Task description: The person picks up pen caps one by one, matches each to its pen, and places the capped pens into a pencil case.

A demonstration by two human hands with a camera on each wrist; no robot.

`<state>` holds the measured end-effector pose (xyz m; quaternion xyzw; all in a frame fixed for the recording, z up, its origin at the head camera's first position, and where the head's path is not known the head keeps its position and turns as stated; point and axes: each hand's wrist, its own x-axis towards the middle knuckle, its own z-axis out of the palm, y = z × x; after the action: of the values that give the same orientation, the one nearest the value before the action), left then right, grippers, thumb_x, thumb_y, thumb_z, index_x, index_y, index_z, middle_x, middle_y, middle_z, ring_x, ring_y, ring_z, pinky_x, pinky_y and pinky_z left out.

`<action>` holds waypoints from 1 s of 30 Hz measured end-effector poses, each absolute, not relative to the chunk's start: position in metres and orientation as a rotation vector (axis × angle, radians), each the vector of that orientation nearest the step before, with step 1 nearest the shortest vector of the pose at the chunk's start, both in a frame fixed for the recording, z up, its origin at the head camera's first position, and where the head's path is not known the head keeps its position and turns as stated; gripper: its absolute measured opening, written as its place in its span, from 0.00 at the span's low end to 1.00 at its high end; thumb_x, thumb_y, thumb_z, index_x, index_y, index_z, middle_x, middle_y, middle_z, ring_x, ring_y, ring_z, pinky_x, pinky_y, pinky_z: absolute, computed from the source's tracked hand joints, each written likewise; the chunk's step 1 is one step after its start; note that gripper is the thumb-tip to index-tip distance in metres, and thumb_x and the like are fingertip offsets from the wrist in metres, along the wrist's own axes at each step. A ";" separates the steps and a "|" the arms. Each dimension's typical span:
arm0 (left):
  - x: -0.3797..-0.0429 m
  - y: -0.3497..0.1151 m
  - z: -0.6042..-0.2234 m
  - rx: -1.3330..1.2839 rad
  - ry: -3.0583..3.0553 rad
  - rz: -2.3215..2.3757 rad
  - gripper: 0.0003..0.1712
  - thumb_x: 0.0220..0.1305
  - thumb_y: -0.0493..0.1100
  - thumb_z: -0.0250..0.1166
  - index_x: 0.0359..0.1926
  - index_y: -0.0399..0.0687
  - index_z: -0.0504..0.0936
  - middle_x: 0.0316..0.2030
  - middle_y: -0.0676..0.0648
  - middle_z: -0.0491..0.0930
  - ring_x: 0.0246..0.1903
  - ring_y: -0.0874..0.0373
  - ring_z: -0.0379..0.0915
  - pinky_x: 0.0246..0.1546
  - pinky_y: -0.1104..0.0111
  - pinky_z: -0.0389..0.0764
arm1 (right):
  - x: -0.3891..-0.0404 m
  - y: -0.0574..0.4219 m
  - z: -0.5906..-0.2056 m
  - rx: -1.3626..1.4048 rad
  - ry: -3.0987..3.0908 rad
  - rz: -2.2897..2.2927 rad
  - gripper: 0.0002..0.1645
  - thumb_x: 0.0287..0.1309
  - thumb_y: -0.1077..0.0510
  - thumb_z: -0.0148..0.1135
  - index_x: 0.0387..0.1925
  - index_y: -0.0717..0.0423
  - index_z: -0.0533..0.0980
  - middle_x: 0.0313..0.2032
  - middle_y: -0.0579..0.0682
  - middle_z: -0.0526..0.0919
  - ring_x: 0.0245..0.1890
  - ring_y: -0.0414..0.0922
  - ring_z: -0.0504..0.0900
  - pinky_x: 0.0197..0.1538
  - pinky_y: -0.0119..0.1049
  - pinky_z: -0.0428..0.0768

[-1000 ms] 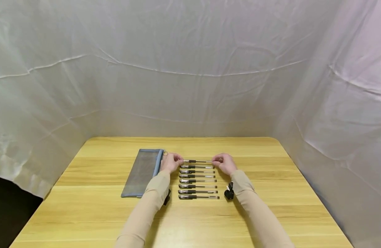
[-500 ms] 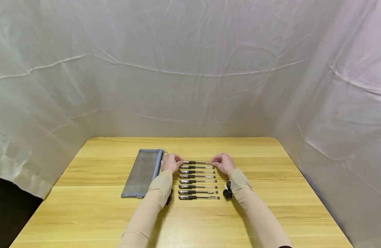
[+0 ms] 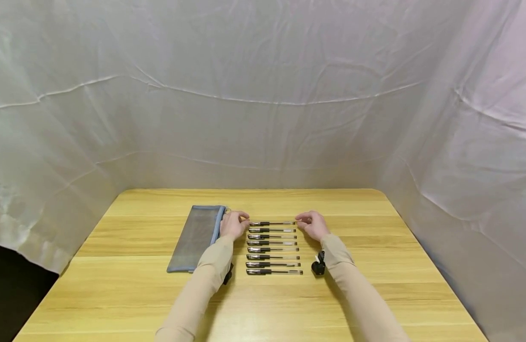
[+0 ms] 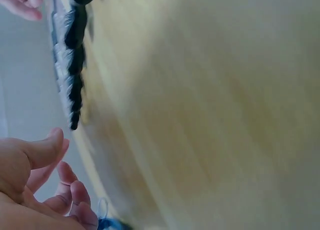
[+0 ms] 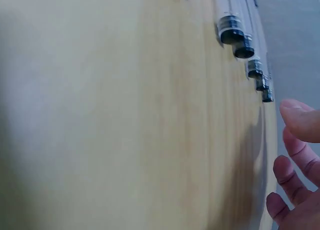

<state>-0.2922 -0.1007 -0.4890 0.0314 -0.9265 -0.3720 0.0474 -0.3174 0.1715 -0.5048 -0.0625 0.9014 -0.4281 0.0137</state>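
Slid outward: left hand (image 3: 234, 225) and right hand (image 3: 313, 225), loose, holding nothing, beside far pen (image 3: 264, 223). 8 pens (image 3: 264, 250) total, parallel; 1 pouch (image 3: 194, 240).

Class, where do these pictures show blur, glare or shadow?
Head: mostly sharp, pale glare on the table toward the front, shadows beside both sleeves; left wrist: capped pens blurred, broad shadow across the table; right wrist: table soft-focused, shadow near the right hand.

A makeshift booth (image 3: 472, 190) — pale, creased sheeting (image 3: 263, 128) on three sides of a wood-grain table (image 3: 408, 266)
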 end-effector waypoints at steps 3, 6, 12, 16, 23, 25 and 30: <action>-0.286 -0.110 -0.484 0.060 -2.815 -1.140 0.15 0.66 0.40 0.67 0.52 0.43 0.86 0.45 0.38 0.85 0.48 0.42 0.77 0.52 0.49 0.74 | -0.312 0.180 -0.503 -0.184 2.776 -1.363 0.13 0.67 0.66 0.60 0.51 0.65 0.82 0.53 0.66 0.79 0.54 0.60 0.79 0.59 0.53 0.79; -0.279 -0.123 -0.480 0.023 -2.804 -1.126 0.18 0.65 0.40 0.68 0.55 0.40 0.84 0.48 0.35 0.83 0.51 0.40 0.73 0.54 0.48 0.73 | -0.307 0.190 -0.502 -0.196 2.790 -1.358 0.14 0.67 0.64 0.60 0.52 0.64 0.81 0.52 0.65 0.80 0.51 0.57 0.79 0.53 0.46 0.80; -0.261 -0.154 -0.472 0.039 -2.787 -1.081 0.25 0.63 0.43 0.71 0.59 0.37 0.80 0.44 0.33 0.79 0.46 0.41 0.68 0.48 0.50 0.71 | -0.292 0.210 -0.499 -0.305 2.798 -1.358 0.20 0.68 0.63 0.59 0.58 0.68 0.77 0.54 0.68 0.82 0.53 0.61 0.80 0.57 0.53 0.80; -0.246 -0.172 -0.471 0.076 -2.812 -1.049 0.29 0.62 0.46 0.71 0.61 0.37 0.77 0.48 0.32 0.77 0.51 0.37 0.68 0.49 0.47 0.73 | -0.282 0.219 -0.499 -0.363 2.786 -1.354 0.23 0.69 0.62 0.60 0.61 0.70 0.74 0.57 0.70 0.79 0.57 0.65 0.78 0.64 0.60 0.75; -0.224 -0.188 -0.475 0.073 -2.902 -1.007 0.34 0.62 0.48 0.71 0.64 0.35 0.72 0.60 0.28 0.71 0.59 0.32 0.67 0.58 0.40 0.73 | -0.272 0.226 -0.502 -0.381 2.797 -1.368 0.24 0.68 0.62 0.61 0.61 0.70 0.73 0.59 0.70 0.78 0.59 0.67 0.77 0.64 0.62 0.75; -0.220 -0.189 -0.476 0.070 -2.920 -1.004 0.35 0.62 0.49 0.71 0.63 0.35 0.71 0.59 0.27 0.72 0.58 0.32 0.69 0.59 0.40 0.73 | -0.271 0.227 -0.502 -0.380 2.811 -1.358 0.23 0.68 0.62 0.61 0.61 0.69 0.74 0.59 0.70 0.78 0.59 0.67 0.77 0.64 0.61 0.75; -0.213 -0.188 -0.479 0.076 -2.940 -0.968 0.35 0.61 0.50 0.73 0.61 0.34 0.71 0.54 0.29 0.77 0.50 0.35 0.75 0.53 0.43 0.78 | -0.268 0.230 -0.502 -0.376 2.817 -1.358 0.24 0.67 0.61 0.62 0.61 0.68 0.74 0.59 0.69 0.79 0.59 0.66 0.77 0.64 0.61 0.75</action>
<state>-0.2131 -0.1884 -0.4785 0.0244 -0.9493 -0.3126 0.0229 -0.2683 0.2296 -0.5023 -0.1193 0.8944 -0.4310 -0.0041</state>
